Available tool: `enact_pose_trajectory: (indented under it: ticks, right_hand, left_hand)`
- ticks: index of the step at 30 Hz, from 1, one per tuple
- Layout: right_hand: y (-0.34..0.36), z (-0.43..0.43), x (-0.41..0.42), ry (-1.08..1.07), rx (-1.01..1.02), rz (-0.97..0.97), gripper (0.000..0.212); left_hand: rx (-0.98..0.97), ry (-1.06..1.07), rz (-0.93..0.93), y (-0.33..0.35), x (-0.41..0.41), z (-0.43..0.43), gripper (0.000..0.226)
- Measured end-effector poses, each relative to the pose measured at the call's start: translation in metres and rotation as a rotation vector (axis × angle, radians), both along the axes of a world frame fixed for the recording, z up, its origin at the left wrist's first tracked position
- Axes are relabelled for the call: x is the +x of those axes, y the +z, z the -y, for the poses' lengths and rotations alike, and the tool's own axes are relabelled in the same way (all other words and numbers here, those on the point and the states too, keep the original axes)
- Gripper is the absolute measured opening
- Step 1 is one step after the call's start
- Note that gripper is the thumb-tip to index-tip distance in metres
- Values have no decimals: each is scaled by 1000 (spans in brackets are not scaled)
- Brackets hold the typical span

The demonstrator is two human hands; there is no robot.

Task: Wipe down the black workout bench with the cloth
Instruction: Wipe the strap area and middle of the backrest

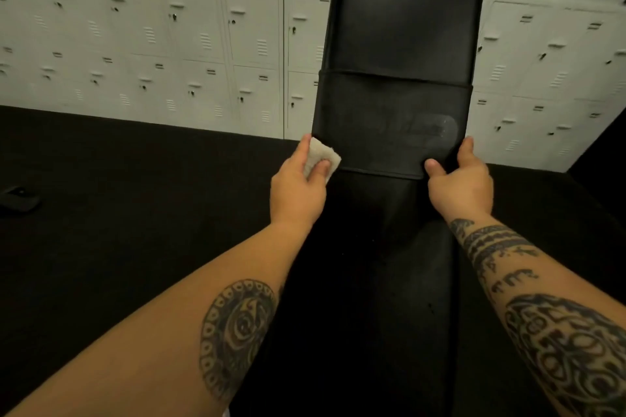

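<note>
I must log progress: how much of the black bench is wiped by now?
Done: only a shiny, damp-looking streak on the bench suggests wiping. In hand: the left hand holds the cloth against its left edge; the right hand grips the right edge. Left: the upper pad and the near seat show no wipe marks.

Head view: dim indoor light with a greenish cast, soft focus overall.
Pale lockers [135, 44] evenly lit, brightest area; black floor [101, 213] and near end of bench [403, 20] lose detail in shadow; faint sheen on upper pad; locker rows bow toward edges; no hard shadows.
</note>
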State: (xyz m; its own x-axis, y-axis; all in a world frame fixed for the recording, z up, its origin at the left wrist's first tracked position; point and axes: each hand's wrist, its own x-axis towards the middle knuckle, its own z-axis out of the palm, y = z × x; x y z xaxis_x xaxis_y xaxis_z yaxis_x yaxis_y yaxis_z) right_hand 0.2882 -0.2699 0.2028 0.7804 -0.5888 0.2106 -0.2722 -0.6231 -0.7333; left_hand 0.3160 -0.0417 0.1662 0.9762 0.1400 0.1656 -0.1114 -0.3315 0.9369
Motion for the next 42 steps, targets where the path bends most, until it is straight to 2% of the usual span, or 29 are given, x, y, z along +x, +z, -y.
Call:
enact_pose_trajectory:
  ticks: [3,6,8,10,14,17,23,28,31,37,40,42]
  right_hand:
    - [2,0,-1,-8,10,-13,80]
    - [2,0,0,-17,29,-17,80]
    - [1,0,1,-21,53,-17,79]
    - [0,-3,1,-31,90,1,79]
    - [-8,-4,1,-51,102,31,79]
    - [-9,-5,1,-43,124,45,79]
    - [-9,-4,2,-43,117,41,78]
    - [-10,-3,-2,-24,104,60,78]
    - [-8,-1,-3,-5,97,35,77]
    - [-2,-1,-4,0,98,0,77]
    - [7,-2,-7,6,135,-50,78]
    - [11,-4,-10,-9,115,-124,80]
  left_hand:
    - [-20,4,-80,-14,-3,-13,50]
    - [44,-41,-97,-30,-10,-26,33]
    - [82,-62,-111,-30,-9,-30,30]
    - [93,-53,-79,-18,-2,-25,33]
    - [83,29,-14,8,8,0,54]
    - [150,21,-7,-5,0,-2,49]
    - [292,-35,-207,-38,-31,-33,39]
    - [155,31,-54,2,1,-11,40]
    - [169,50,-31,12,6,2,46]
    - [375,-82,-204,-39,-36,-39,44]
    - [555,-161,-341,-37,-40,-52,37]
    - [701,-191,-356,-24,-39,-54,33]
